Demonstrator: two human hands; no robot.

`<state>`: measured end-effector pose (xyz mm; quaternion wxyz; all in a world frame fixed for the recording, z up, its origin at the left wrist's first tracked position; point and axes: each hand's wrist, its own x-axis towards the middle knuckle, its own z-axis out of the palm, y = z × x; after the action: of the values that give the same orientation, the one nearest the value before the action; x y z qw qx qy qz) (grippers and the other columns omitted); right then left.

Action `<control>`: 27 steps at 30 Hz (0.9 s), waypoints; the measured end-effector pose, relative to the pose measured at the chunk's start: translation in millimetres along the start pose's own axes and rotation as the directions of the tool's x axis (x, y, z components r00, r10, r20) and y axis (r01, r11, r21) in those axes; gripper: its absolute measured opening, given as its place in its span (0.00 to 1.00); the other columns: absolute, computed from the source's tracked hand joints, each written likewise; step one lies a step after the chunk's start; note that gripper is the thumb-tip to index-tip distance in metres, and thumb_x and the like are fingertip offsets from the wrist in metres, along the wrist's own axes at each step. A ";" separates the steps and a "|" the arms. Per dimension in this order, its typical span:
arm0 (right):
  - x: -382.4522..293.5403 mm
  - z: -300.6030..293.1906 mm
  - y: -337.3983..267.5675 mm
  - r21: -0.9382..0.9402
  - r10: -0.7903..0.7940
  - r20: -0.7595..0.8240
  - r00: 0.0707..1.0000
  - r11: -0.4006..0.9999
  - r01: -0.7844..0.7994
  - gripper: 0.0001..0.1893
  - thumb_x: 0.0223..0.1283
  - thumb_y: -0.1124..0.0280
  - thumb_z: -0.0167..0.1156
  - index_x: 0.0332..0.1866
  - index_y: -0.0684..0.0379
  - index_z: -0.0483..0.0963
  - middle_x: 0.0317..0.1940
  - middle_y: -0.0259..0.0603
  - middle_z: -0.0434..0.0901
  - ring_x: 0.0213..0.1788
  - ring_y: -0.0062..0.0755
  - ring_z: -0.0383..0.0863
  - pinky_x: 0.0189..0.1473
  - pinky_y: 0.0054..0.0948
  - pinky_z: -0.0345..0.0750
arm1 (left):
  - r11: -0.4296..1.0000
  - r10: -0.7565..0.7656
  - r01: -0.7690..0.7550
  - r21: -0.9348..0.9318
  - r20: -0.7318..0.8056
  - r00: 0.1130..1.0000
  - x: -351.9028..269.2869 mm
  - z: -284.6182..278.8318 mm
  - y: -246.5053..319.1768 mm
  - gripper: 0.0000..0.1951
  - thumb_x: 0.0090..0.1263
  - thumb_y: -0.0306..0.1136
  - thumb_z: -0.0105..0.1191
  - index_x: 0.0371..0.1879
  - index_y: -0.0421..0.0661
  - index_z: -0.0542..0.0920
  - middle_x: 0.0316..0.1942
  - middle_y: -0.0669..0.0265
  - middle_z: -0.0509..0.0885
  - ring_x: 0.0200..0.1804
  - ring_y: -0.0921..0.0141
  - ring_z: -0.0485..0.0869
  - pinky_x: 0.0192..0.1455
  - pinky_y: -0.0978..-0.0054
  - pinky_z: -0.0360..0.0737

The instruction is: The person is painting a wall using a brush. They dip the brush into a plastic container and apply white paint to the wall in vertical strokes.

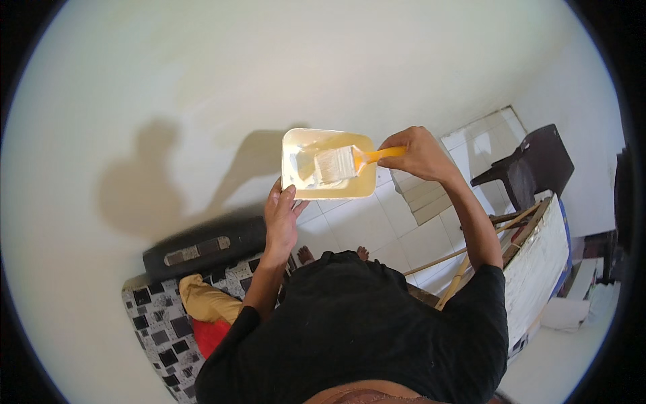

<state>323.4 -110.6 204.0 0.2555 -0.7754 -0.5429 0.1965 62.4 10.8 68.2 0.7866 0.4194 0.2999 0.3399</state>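
My left hand [283,214] grips the lower left corner of a cream plastic tray [361,188] that has wet white paint [303,174] smeared in it. A flat paintbrush [339,164] with a yellow handle is in my right hand [418,154], pinched by the handle at the tray's right edge. Its wide bristles are coated with white and lie over the inside of the tray, pointing left. Beyond both hands stands a pale painted wall [323,65], with shadows of a head and an arm on it.
A black padded sofa part [202,247] and a patterned cushion [166,323] with yellow and red cloth are at lower left. White floor tiles [348,227] show below the tray. To the right are a dark plastic chair [542,161], bamboo poles [454,283] and a whitish board [537,267].
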 end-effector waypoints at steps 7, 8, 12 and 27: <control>-6.1 -12.6 -1.2 -0.022 -0.063 0.007 0.998 0.998 0.064 0.12 0.50 0.66 0.69 0.35 0.65 0.81 0.22 0.45 0.79 0.24 0.34 0.76 0.33 0.32 0.74 | 0.999 0.027 -0.029 -0.032 -0.053 0.998 1.2 2.2 -2.4 0.25 0.74 0.38 0.48 0.66 0.40 0.65 0.58 0.59 0.76 0.61 0.66 0.76 0.65 0.59 0.74; -7.1 -12.6 -1.2 -0.010 -0.075 0.004 0.997 0.997 0.075 0.12 0.50 0.67 0.68 0.34 0.66 0.80 0.21 0.43 0.77 0.24 0.29 0.72 0.31 0.32 0.72 | 0.999 0.038 -0.039 -0.023 -0.059 0.998 -0.6 3.5 -2.6 0.24 0.75 0.38 0.46 0.66 0.39 0.66 0.58 0.58 0.76 0.60 0.66 0.77 0.66 0.58 0.75; -9.1 -4.3 -7.8 -0.015 -0.037 0.056 0.998 0.999 0.038 0.11 0.55 0.69 0.66 0.33 0.68 0.78 0.19 0.41 0.73 0.22 0.25 0.68 0.27 0.27 0.68 | 0.995 0.031 -0.037 -0.088 -0.073 0.997 -4.3 1.6 -0.1 0.27 0.72 0.39 0.52 0.67 0.39 0.65 0.58 0.60 0.76 0.60 0.67 0.76 0.64 0.59 0.75; -1.7 -16.3 -49.2 -0.415 -0.602 -0.053 0.796 0.739 0.531 0.11 0.60 0.66 0.64 0.41 0.61 0.74 0.26 0.43 0.78 0.26 0.45 0.80 0.27 0.39 0.74 | 0.970 0.060 -0.078 -0.231 -0.085 0.995 3.4 -7.8 39.8 0.25 0.74 0.42 0.50 0.64 0.41 0.66 0.58 0.60 0.75 0.60 0.64 0.76 0.63 0.59 0.74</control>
<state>295.8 -101.4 246.9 0.1976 -0.6212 -0.7549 -0.0721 47.2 33.6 98.3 0.8060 0.3203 0.2731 0.4160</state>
